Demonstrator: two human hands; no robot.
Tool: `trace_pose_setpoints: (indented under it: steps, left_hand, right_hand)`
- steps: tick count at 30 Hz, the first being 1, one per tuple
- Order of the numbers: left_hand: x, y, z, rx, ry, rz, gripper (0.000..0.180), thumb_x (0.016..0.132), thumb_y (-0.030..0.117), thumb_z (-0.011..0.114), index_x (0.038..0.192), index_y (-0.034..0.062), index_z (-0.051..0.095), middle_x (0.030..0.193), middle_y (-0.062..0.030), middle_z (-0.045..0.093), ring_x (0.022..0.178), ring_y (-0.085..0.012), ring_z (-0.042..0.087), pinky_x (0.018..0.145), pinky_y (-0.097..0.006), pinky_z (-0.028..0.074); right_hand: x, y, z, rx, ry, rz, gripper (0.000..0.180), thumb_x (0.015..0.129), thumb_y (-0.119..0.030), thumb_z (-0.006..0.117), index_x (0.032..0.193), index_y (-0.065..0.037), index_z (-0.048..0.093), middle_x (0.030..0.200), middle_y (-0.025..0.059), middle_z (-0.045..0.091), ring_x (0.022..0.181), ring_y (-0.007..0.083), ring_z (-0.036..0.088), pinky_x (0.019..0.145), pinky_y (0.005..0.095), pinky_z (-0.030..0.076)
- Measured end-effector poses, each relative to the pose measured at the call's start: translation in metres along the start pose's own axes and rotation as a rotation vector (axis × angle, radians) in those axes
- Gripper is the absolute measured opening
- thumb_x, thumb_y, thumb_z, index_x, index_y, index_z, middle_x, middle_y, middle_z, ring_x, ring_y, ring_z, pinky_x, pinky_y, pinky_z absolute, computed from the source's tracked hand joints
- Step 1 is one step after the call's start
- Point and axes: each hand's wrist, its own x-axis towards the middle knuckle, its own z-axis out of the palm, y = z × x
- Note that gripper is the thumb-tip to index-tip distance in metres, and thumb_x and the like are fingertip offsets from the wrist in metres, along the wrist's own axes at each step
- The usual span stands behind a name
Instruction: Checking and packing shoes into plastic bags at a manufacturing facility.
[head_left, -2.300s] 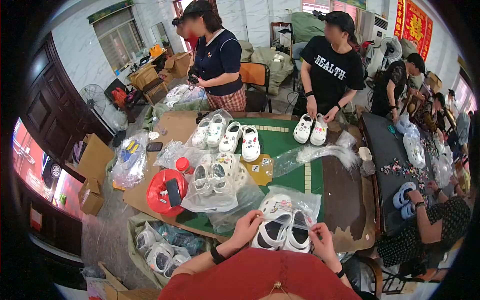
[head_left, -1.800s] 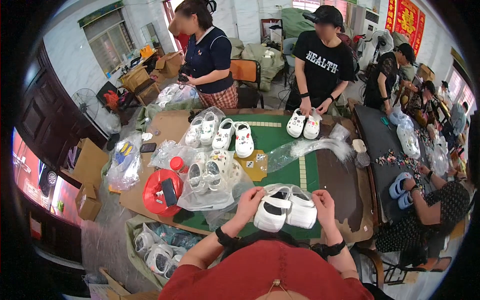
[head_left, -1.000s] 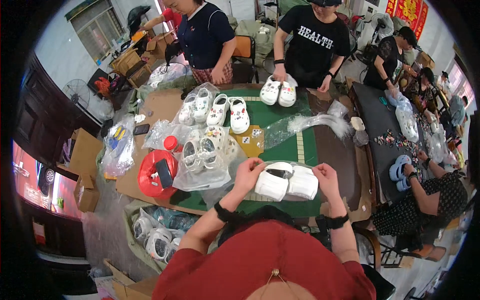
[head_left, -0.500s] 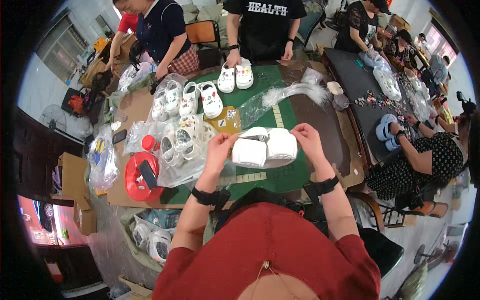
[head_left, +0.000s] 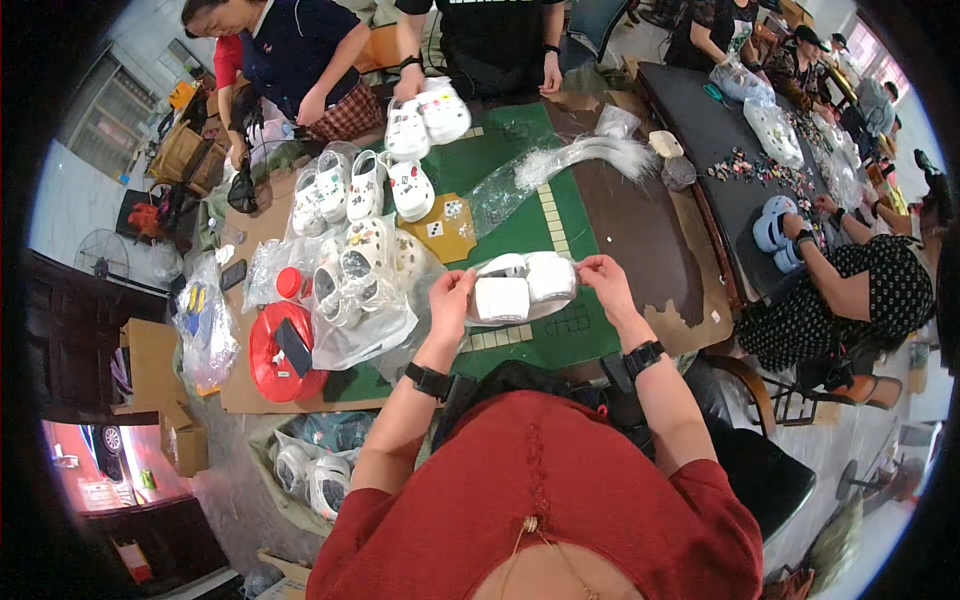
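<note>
A pair of white clogs in a clear plastic bag is held up over the green surface, pinched between the left hand and right hand. Light, springy foam is judged likely; slippery film favours end grips.

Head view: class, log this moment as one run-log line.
left hand: grips white clogs | right hand: grips same pair | pair: held above green mat

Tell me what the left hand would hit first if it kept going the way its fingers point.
The left hand already grips the pair of white shoes. Its fingers point up and rightward across them, so it would probably meet the right hand first, though depth is unclear.
</note>
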Motion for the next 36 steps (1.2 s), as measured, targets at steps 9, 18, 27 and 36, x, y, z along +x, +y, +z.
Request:
trace_pose_setpoints:
  steps: [9, 18, 27, 36]
  left_hand:
    - [0.002, -0.027, 0.007, 0.023, 0.071, 0.023, 0.017, 0.087, 0.018, 0.066, 0.085, 0.0021, 0.061, 0.064, 0.0058, 0.052, 0.057, -0.0024, 0.042, 0.050, -0.021, 0.032]
    - [-0.018, -0.029, -0.019, 0.219, 0.020, 0.124, 0.017, 0.090, 0.018, 0.061, 0.087, 0.0019, 0.059, 0.071, 0.0044, 0.051, 0.062, -0.0039, 0.042, 0.054, -0.022, 0.035]
    - [-0.017, -0.044, -0.057, 0.275, 0.213, 0.129, 0.018, 0.088, 0.016, 0.060, 0.092, -0.0011, 0.061, 0.071, -0.0016, 0.059, 0.063, -0.0080, 0.050, 0.059, -0.024, 0.042]
    - [-0.047, -0.034, -0.043, 0.488, 0.112, 0.338, 0.016, 0.086, 0.018, 0.061, 0.096, 0.0046, 0.064, 0.090, -0.0128, 0.058, 0.073, -0.0252, 0.062, 0.065, -0.034, 0.050]
  right_hand:
    - [-0.005, 0.065, 0.015, -0.184, -0.058, 0.472, 0.033, 0.077, -0.005, 0.065, 0.106, 0.002, 0.052, 0.087, 0.0076, 0.061, 0.077, 0.0159, 0.062, 0.064, 0.0294, 0.053]
    - [-0.007, 0.073, 0.057, 0.090, -0.099, 0.608, 0.028, 0.083, -0.009, 0.058, 0.108, -0.001, 0.053, 0.097, 0.0101, 0.062, 0.086, 0.0202, 0.064, 0.068, 0.0321, 0.051]
    - [-0.013, 0.039, 0.063, 0.242, -0.204, 0.414, 0.009, 0.081, -0.013, 0.056, 0.085, -0.005, 0.054, 0.068, 0.0036, 0.057, 0.058, 0.0124, 0.054, 0.051, 0.0256, 0.044]
    - [-0.007, 0.015, 0.056, -0.741, 0.076, -0.168, 0.054, 0.071, -0.020, 0.065, 0.118, -0.006, 0.042, 0.098, 0.0194, 0.062, 0.094, 0.0387, 0.060, 0.079, 0.0447, 0.047]
